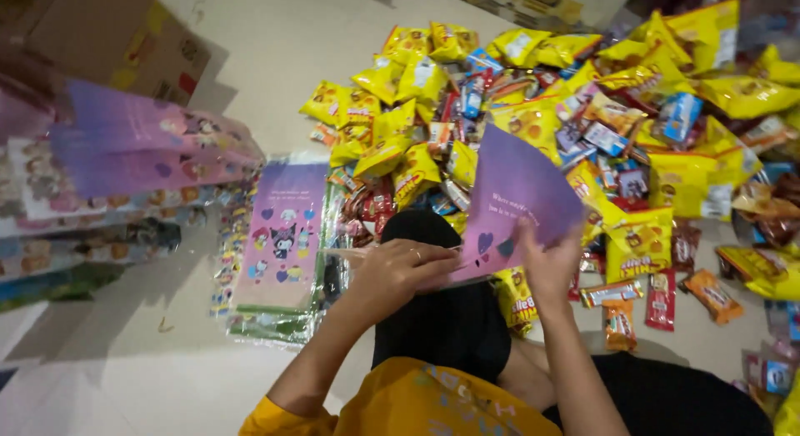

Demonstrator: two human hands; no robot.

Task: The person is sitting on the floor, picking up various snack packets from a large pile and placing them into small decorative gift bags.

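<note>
At nine o'clock, stacked purple gift bags point(142, 149) lean over the floor point(275, 36). Flat bags in clear wrap point(279, 244) lie at centre-left. The left hand point(396, 274) pinches the lower edge of a purple paper bag point(517, 194); the right hand point(548, 265) grips its bottom corner. Snack packets point(633, 111) pile at one o'clock.

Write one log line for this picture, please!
left hand: holds purple bag | right hand: holds bag | snack pile: beyond
</note>
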